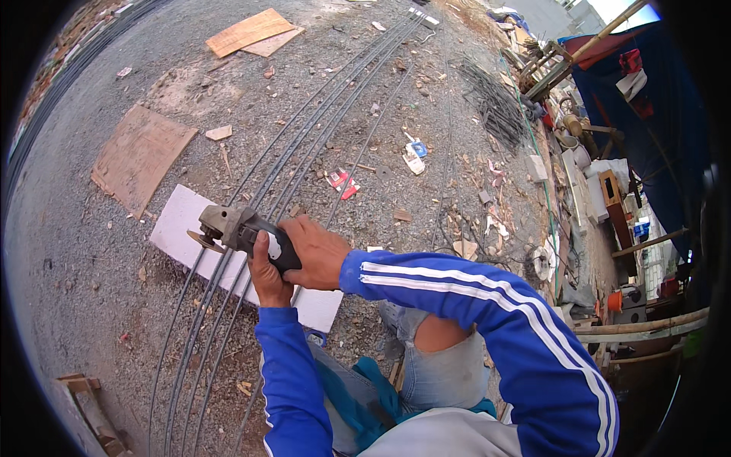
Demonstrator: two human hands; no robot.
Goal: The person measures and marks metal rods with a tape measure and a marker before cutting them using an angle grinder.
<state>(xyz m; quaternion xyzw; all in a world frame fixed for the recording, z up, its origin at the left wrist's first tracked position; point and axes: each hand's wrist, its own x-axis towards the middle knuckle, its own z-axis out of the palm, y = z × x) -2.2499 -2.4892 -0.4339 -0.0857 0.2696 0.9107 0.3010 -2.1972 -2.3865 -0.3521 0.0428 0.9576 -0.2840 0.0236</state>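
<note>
An angle grinder with a grey metal head is held in both hands. My left hand is closed on the underside of its dark body, thumb pointing up. Wrapped round the rear of the body is my right hand. The brownish disc at the left end is over the leftmost of several long steel bars; whether it touches them I cannot tell. These bars lie across a whitish slab and run from the lower left to the far top.
Plywood pieces and a light board lie on the gravel at left. A heap of dark rods sits to the right. Litter, including a red packet, is scattered about. A blue tarp hangs at far right above lumber and buckets.
</note>
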